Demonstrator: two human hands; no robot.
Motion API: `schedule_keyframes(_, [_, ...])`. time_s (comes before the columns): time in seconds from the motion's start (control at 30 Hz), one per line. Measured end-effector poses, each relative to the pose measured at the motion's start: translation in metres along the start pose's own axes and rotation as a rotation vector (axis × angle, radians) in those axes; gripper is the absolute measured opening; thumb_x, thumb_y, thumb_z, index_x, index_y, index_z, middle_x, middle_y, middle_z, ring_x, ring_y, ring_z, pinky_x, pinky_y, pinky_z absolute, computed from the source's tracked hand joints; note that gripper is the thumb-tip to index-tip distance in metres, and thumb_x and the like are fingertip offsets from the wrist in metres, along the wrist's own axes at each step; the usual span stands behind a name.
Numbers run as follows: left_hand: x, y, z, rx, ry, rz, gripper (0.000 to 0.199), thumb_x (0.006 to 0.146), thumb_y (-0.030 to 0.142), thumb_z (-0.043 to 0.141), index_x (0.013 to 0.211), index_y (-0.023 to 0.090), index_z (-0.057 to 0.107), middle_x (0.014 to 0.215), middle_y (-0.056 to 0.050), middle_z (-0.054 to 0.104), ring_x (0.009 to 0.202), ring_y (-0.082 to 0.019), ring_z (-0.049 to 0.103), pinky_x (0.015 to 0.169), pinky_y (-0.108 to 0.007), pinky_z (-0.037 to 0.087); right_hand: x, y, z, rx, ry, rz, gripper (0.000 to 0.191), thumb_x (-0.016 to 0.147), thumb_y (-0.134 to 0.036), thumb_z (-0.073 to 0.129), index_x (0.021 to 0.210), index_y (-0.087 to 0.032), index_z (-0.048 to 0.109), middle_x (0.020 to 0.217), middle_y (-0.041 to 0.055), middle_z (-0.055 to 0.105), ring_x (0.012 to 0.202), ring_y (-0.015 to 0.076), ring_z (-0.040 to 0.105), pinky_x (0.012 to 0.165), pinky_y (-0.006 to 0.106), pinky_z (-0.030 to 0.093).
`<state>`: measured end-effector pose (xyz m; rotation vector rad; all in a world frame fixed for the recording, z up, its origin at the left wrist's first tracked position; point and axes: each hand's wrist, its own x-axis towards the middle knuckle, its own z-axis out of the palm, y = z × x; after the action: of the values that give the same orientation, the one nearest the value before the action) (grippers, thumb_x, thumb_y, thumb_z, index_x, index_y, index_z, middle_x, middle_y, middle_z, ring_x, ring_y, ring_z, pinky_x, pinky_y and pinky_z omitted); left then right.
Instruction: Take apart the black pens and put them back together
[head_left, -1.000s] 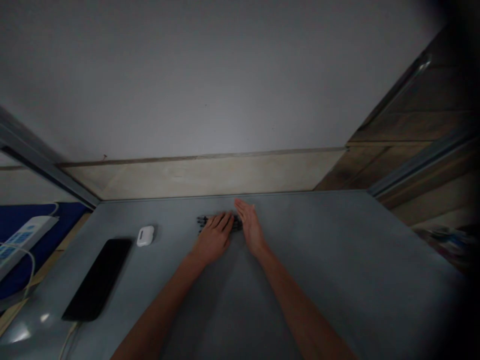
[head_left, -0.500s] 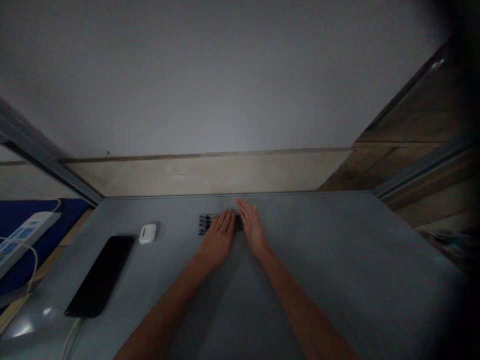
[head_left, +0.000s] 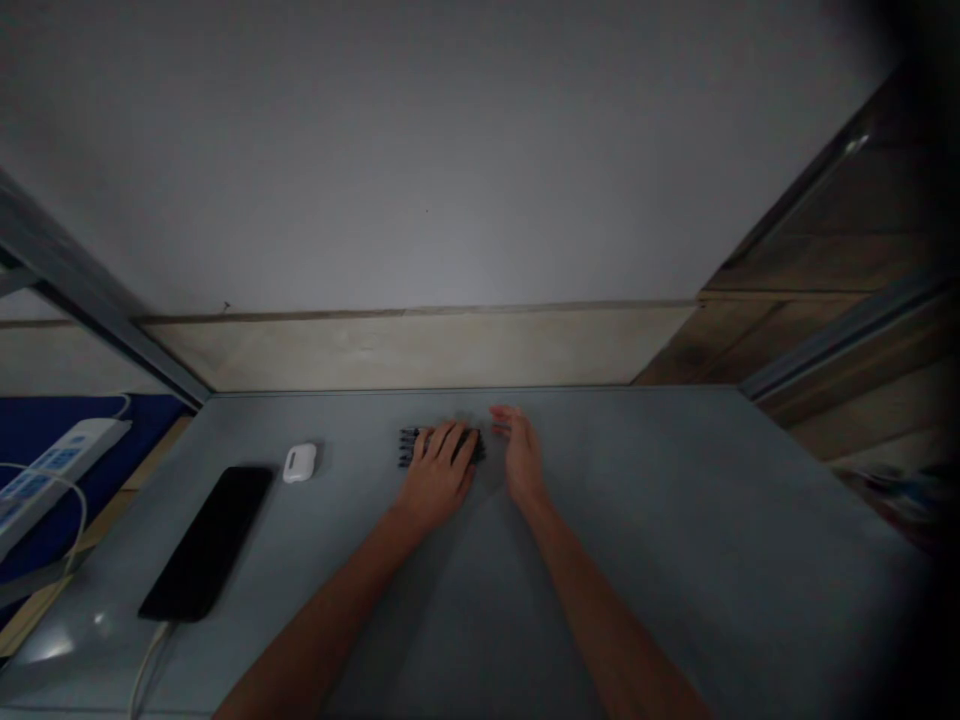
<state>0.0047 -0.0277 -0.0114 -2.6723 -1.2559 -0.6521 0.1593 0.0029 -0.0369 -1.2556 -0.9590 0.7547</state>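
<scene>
Several thin dark items with pointed ends [head_left: 407, 447] lie side by side on the grey table, near its back edge. Over them rests my left hand [head_left: 439, 472], its fingers spread and covering their middle; both ends of the row stick out. What exactly the items are is too small to tell. Just right of the row, my right hand [head_left: 520, 455] is on edge with its palm facing left and its fingers a little curled and apart. It holds nothing, and a small gap separates it from the items.
A black phone [head_left: 208, 545] with a white cable and a white earbud case [head_left: 299, 463] lie on the table's left side. Beyond the left edge sits a white power strip [head_left: 64, 465] on blue cloth. Wall behind; metal posts [head_left: 832, 345] at both back corners.
My right hand has moved right, away from the dark items, and its fingers have curled a little. The fingers of my left hand have spread over the items. The view has shifted slightly.
</scene>
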Motion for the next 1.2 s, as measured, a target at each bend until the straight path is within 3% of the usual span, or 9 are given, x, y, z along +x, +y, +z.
schedule_keyframes(0.17, [-0.002, 0.003, -0.001, 0.024, 0.021, 0.124, 0.036, 0.091, 0.024, 0.044, 0.127, 0.019, 0.05, 0.13, -0.012, 0.051, 0.123, -0.027, 0.042, 0.103, -0.048, 0.031, -0.004, -0.004, 0.0, -0.111, -0.027, -0.032, 0.046, 0.091, -0.052, 0.031, 0.09, -0.02, 0.064, 0.096, 0.0075, 0.066, 0.088, 0.0194, 0.061, 0.077, 0.033, 0.049])
schedule_keyframes(0.3, [-0.006, 0.003, -0.003, 0.027, 0.046, 0.114, 0.031, 0.09, 0.023, 0.046, 0.12, 0.021, 0.056, 0.119, -0.01, 0.057, 0.114, -0.026, 0.047, 0.099, -0.045, 0.035, -0.003, -0.007, -0.002, -0.17, 0.011, -0.043, 0.045, 0.09, -0.052, 0.033, 0.087, -0.019, 0.064, 0.091, 0.0075, 0.067, 0.078, 0.0191, 0.062, 0.074, 0.033, 0.049])
schedule_keyframes(0.4, [-0.008, 0.001, -0.005, -0.022, 0.097, 0.023, 0.028, 0.088, 0.022, 0.049, 0.114, 0.021, 0.059, 0.111, -0.009, 0.059, 0.107, -0.025, 0.05, 0.094, -0.044, 0.037, -0.002, -0.005, -0.004, -0.193, 0.014, -0.045, 0.044, 0.09, -0.051, 0.034, 0.085, -0.02, 0.064, 0.086, 0.0072, 0.067, 0.075, 0.0195, 0.062, 0.073, 0.033, 0.049])
schedule_keyframes(0.53, [-0.011, -0.012, -0.008, -0.154, 0.238, -0.215, 0.024, 0.088, 0.019, 0.047, 0.107, 0.021, 0.061, 0.104, -0.008, 0.061, 0.098, -0.023, 0.052, 0.087, -0.041, 0.039, -0.004, -0.005, -0.01, -0.255, -0.054, -0.089, 0.037, 0.089, -0.048, 0.04, 0.085, -0.021, 0.064, 0.085, 0.0063, 0.067, 0.078, 0.0199, 0.061, 0.075, 0.033, 0.047])
schedule_keyframes(0.7, [-0.016, -0.046, -0.011, -0.341, 0.469, -0.541, 0.022, 0.088, 0.018, 0.04, 0.095, 0.018, 0.061, 0.09, -0.006, 0.062, 0.09, -0.021, 0.055, 0.083, -0.036, 0.041, -0.011, -0.015, -0.017, -0.403, -0.292, -0.305, 0.021, 0.084, -0.04, 0.056, 0.085, -0.022, 0.067, 0.088, 0.0052, 0.063, 0.086, 0.0203, 0.058, 0.079, 0.035, 0.046])
schedule_keyframes(0.83, [-0.021, -0.064, -0.011, -0.516, 0.523, -0.742, 0.025, 0.088, 0.02, 0.036, 0.092, 0.018, 0.061, 0.079, -0.002, 0.06, 0.075, -0.017, 0.056, 0.071, -0.027, 0.042, -0.021, -0.023, -0.018, -0.561, -0.464, -0.512, 0.021, 0.088, -0.035, 0.055, 0.08, -0.023, 0.069, 0.082, 0.0045, 0.058, 0.084, 0.0198, 0.055, 0.083, 0.037, 0.043])
schedule_keyframes(0.97, [-0.021, -0.064, -0.014, -0.561, 0.514, -0.785, 0.026, 0.089, 0.022, 0.036, 0.089, 0.018, 0.061, 0.072, 0.001, 0.057, 0.068, -0.014, 0.054, 0.066, -0.024, 0.04, -0.027, -0.026, -0.017, -0.643, -0.516, -0.591, 0.027, 0.092, -0.032, 0.049, 0.077, -0.021, 0.069, 0.081, 0.0055, 0.056, 0.083, 0.0197, 0.053, 0.082, 0.037, 0.043])
schedule_keyframes(1.2, [-0.019, -0.054, -0.02, -0.523, 0.463, -0.678, 0.026, 0.091, 0.023, 0.035, 0.093, 0.019, 0.06, 0.078, -0.001, 0.059, 0.074, -0.015, 0.056, 0.069, -0.025, 0.043, -0.024, -0.033, -0.02, -0.67, -0.618, -0.617, 0.009, 0.081, -0.031, 0.067, 0.083, -0.023, 0.068, 0.091, 0.0055, 0.054, 0.091, 0.021, 0.051, 0.083, 0.036, 0.045])
